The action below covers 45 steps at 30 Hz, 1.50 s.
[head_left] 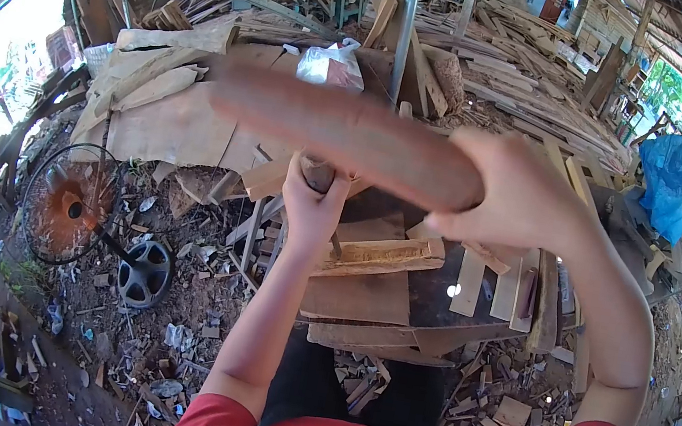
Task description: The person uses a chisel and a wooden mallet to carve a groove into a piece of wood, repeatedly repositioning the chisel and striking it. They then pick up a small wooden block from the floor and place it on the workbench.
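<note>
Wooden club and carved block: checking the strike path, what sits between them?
In the head view, the left hand, wrapped round a tool handle, sits between the wooden club and the carved block.

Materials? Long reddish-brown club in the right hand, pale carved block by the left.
Long reddish-brown club, gripped by the right hand: looks like unpainted wood, matte; motion blur hides grain. Pale carved block by the left hand: raw light wood, rough fresh-cut recess, unfinished. Dark handle in that hand: cannot tell.
</note>
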### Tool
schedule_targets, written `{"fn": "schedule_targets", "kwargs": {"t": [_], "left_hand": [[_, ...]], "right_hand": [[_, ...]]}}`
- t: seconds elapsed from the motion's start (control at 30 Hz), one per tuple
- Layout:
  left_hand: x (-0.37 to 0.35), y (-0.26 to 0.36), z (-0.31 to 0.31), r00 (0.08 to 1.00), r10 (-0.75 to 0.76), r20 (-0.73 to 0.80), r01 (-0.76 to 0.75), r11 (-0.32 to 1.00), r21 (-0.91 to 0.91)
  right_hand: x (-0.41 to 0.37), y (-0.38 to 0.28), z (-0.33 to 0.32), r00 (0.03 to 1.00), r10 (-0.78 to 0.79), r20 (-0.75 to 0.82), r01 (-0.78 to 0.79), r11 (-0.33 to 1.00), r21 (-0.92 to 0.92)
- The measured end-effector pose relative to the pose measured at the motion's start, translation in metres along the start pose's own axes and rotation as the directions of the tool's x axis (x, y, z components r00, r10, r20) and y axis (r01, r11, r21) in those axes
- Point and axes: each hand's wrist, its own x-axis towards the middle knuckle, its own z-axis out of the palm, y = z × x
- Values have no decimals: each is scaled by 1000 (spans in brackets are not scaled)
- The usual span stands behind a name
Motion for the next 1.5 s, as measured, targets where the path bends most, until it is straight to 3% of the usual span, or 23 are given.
{"fn": "schedule_targets", "kwargs": {"t": [0.07,0.13,0.2,0.27,0.3,0.4,0.47,0.53,0.6,0.67,0.7,0.8,0.87,0.9,0.93,1.0,1.07,1.1,1.13,1.23,1.33,1.4,1.5], "left_hand": [[-2,0,-2,990,-135,32,133,989,57],[-3,3,1,985,-167,36,165,985,43],[-4,6,4,993,-119,27,118,991,56],[-3,4,5,998,-68,16,66,995,75],[-3,-2,6,999,-43,-25,43,999,12],[0,0,-1,998,-61,-17,61,998,-22],[0,0,-2,989,-147,6,146,986,76],[-1,4,3,990,-142,2,142,987,79],[-3,4,7,991,-130,-1,130,988,88],[-6,0,9,994,-113,7,112,991,70],[-7,-9,7,994,-111,4,111,991,74],[-7,-15,4,984,22,176,-52,984,169],[-6,1,12,999,-53,-11,53,994,97],[-5,2,12,997,-79,-4,79,993,83],[-5,4,13,997,-82,-7,83,993,80],[-6,8,13,996,-84,3,83,988,127],[-7,10,14,998,-60,2,59,990,124],[-8,11,14,999,-37,-3,37,993,116],[-9,10,13,999,-36,-2,36,992,122],[-8,2,9,1000,-3,2,2,998,56],[-7,3,3,996,-90,-1,90,993,71],[-7,2,3,997,-72,-21,73,996,52],[-8,0,0,997,-66,-42,67,997,25]], "right_hand": [[2,0,-1,986,-47,-157,59,996,67],[9,0,13,732,-100,-674,337,913,230],[11,2,23,789,-4,-614,289,885,365],[10,-3,24,999,22,46,-32,974,225],[16,11,38,999,-39,-31,40,999,31],[11,10,3,998,12,-54,-7,994,105],[9,13,3,964,-49,-262,85,988,131],[12,9,2,810,19,-586,246,896,369],[13,11,12,806,92,-585,278,814,511],[8,15,20,943,-76,-323,176,940,291],[10,11,15,999,-24,32,26,998,-55],[4,4,-11,993,36,110,-20,990,-138],[-1,10,-16,998,57,17,-55,990,-129],[0,17,-10,944,-85,-320,89,996,-3],[0,21,-8,760,-169,-628,268,961,66],[-5,18,-6,788,-53,-614,223,954,203],[-9,14,-1,967,102,-234,-8,929,370],[-3,19,9,997,18,-75,-9,993,121],[0,17,20,979,150,138,-135,985,-112],[-2,16,10,961,221,169,-207,974,-93],[-4,40,21,996,26,-85,-12,988,153],[-3,53,43,954,144,-263,-47,938,342],[0,71,83,943,275,-186,-206,925,319]]}}
